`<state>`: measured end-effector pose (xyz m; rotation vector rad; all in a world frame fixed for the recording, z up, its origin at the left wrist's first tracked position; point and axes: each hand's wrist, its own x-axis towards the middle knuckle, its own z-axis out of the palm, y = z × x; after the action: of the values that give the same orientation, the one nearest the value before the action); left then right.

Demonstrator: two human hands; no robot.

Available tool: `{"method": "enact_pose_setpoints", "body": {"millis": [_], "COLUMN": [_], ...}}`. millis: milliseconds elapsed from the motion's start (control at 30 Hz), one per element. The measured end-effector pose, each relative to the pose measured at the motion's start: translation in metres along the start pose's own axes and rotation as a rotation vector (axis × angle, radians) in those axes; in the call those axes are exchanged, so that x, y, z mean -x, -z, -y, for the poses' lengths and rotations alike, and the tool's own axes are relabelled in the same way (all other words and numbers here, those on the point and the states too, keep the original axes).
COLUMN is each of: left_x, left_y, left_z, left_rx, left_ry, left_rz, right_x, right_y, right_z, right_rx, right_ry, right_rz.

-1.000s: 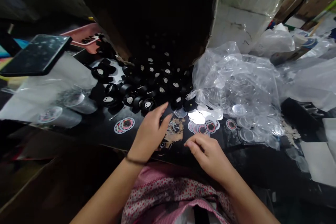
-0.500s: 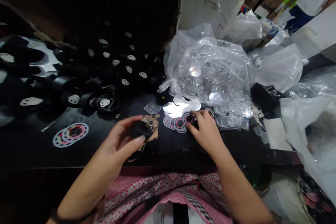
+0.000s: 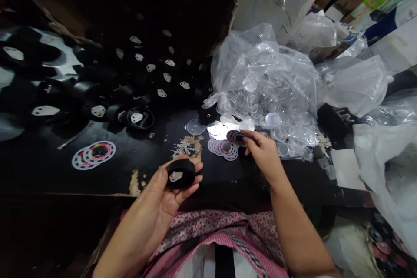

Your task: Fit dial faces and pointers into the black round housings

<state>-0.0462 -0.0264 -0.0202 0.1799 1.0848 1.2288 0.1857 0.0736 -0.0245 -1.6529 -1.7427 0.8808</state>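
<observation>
Black plastic: the cup sat cradled in the left hand, fingers curled round it, just over the table's near edge. The right hand pinched a printed disc above the disc pile. With so thin a disc in so light a pinch, it could have slipped back among the others.

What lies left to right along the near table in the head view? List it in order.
overlapping printed discs → black housing lying loose → left hand, its grip around a second black housing → single printed disc pinched by the right hand → white sheet
</observation>
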Motion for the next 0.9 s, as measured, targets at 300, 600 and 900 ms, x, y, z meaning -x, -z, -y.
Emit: {"method": "enact_pose_setpoints", "body": {"millis": [300,600,900], "left_x": [0.002,0.005,-0.002], "left_y": [-0.006,-0.006,-0.004], "left_z": [0.005,0.01,0.009], "left_rx": [0.088,0.218,0.085], "left_ry": [-0.125,-0.196,-0.108], "left_rz": [0.076,-0.041,-0.027], "right_x": [0.027,0.036,0.036], "right_y": [-0.027,-0.056,-0.029], "right_z": [0.058,0.059,0.059], "right_rx": [-0.088,-0.528,-0.278], "right_ry": [0.148,-0.057,0.166], "right_rz": [0.349,0.316,0.248]}}
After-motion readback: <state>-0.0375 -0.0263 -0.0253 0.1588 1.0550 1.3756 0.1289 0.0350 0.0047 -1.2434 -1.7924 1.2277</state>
